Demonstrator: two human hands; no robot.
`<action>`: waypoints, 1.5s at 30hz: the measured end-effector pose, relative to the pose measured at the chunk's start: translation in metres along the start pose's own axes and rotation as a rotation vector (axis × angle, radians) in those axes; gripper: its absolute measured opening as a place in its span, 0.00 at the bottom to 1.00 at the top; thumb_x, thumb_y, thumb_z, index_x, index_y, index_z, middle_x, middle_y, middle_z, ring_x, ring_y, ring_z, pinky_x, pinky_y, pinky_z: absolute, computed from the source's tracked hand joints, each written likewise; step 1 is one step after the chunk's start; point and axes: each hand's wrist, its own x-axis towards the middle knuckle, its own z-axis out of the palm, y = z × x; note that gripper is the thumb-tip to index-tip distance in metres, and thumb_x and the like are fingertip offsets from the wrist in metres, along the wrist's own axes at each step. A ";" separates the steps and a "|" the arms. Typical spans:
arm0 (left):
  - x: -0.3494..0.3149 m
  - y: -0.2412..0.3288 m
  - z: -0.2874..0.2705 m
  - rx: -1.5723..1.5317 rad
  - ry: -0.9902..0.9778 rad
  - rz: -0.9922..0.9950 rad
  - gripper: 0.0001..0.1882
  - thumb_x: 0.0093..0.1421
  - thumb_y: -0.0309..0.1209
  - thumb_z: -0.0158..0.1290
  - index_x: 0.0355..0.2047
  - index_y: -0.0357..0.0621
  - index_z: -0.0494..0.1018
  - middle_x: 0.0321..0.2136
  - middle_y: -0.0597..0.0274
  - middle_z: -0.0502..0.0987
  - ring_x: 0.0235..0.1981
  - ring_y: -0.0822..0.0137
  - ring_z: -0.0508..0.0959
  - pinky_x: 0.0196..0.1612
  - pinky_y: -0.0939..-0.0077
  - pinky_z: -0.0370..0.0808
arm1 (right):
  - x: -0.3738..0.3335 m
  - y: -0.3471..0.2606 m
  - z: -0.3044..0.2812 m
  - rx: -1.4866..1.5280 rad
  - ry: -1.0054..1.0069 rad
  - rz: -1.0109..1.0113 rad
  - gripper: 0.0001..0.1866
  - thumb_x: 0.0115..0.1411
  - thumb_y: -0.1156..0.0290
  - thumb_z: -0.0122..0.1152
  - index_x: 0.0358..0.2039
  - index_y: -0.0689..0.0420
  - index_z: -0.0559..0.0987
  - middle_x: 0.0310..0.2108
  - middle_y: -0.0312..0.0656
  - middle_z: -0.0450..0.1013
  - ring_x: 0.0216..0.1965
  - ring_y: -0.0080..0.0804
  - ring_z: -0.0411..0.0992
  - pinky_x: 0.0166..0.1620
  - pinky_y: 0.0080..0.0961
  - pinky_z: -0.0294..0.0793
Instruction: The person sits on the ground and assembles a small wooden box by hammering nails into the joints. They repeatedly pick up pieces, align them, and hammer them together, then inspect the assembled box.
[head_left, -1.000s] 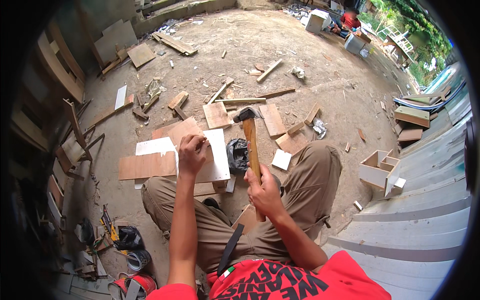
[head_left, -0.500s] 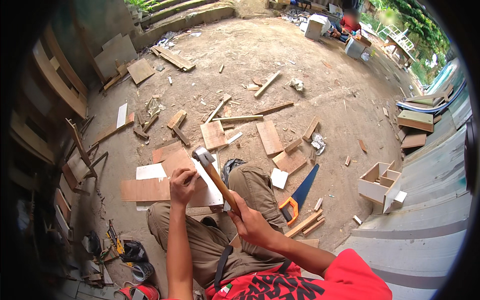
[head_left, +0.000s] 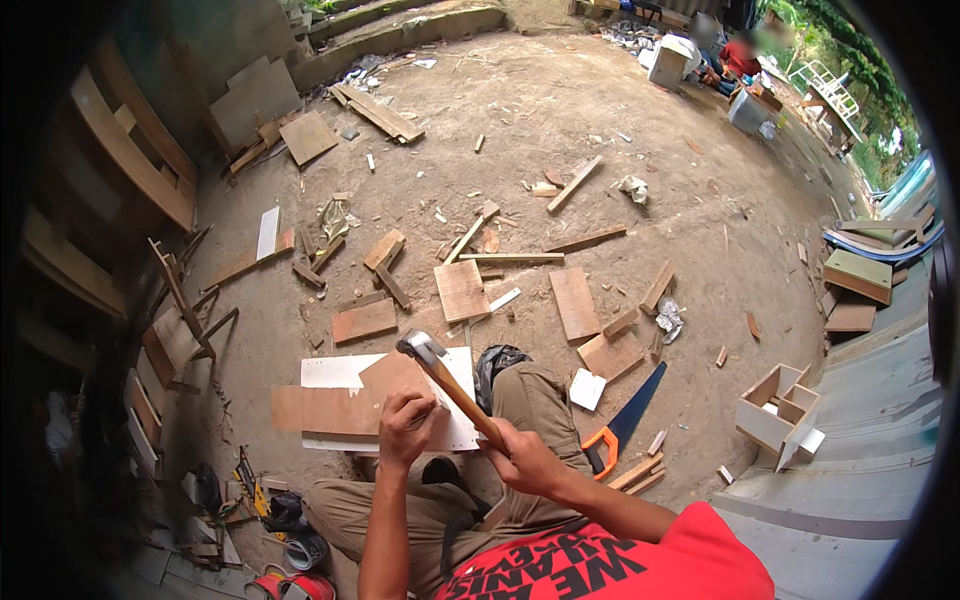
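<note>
Right hand (head_left: 522, 458), one: we record it clenched around the lower handle of a steel-headed claw hammer with a pale wooden shaft (head_left: 462, 397). Left hand (head_left: 408, 430), one: fingers pinched together at the board edge; whether a nail sits between them is too small for us to tell.

Workpiece, before the folded legs: one smaller reddish-brown plywood piece (head_left: 390, 376) and one long reddish-brown plywood strip (head_left: 325, 410), both lying over white board with small holes (head_left: 335, 372), whose count we cannot settle beneath them. The hammer head stands just beside the left hand; we cannot tell whether it touches the wood.

Step, as we judge it: positioning for hammering. The next move seems to call for a steady left hold, with fingertips clear of the striking face.

Counted nearby: one handsaw with blue blade and orange handle (head_left: 638, 405), right of the knee; one black plastic bag (head_left: 500, 362), beyond the knee; one small white square panel (head_left: 587, 389); one crumpled silvery wrapper (head_left: 669, 319); one open white wooden box with inner dividers (head_left: 765, 428), far right.
</note>
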 end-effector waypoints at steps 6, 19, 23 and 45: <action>-0.002 -0.005 0.004 0.043 0.014 0.052 0.08 0.49 0.23 0.65 0.31 0.41 0.79 0.33 0.60 0.77 0.37 0.56 0.76 0.42 0.65 0.74 | 0.011 -0.018 0.013 0.047 0.051 0.018 0.14 0.68 0.67 0.54 0.49 0.62 0.70 0.27 0.54 0.76 0.29 0.51 0.78 0.31 0.38 0.74; -0.003 -0.017 0.008 -0.066 0.092 0.095 0.06 0.50 0.24 0.64 0.29 0.40 0.80 0.32 0.59 0.78 0.38 0.57 0.77 0.42 0.66 0.75 | -0.058 -0.007 0.032 -0.231 0.117 0.093 0.14 0.68 0.66 0.53 0.46 0.63 0.72 0.18 0.54 0.71 0.20 0.49 0.74 0.25 0.39 0.68; -0.008 -0.015 0.007 -0.064 0.106 0.099 0.06 0.50 0.24 0.64 0.30 0.40 0.81 0.32 0.58 0.79 0.38 0.58 0.77 0.42 0.66 0.75 | -0.060 -0.019 0.024 -0.283 0.111 0.085 0.13 0.69 0.65 0.52 0.46 0.63 0.72 0.18 0.55 0.71 0.20 0.51 0.73 0.24 0.40 0.67; 0.015 -0.018 -0.032 -0.276 -0.310 -0.109 0.14 0.57 0.25 0.60 0.44 0.39 0.79 0.46 0.56 0.78 0.50 0.61 0.77 0.55 0.70 0.72 | -0.068 -0.018 0.026 -0.185 0.157 0.156 0.16 0.69 0.63 0.52 0.48 0.63 0.71 0.17 0.51 0.69 0.18 0.47 0.71 0.25 0.39 0.66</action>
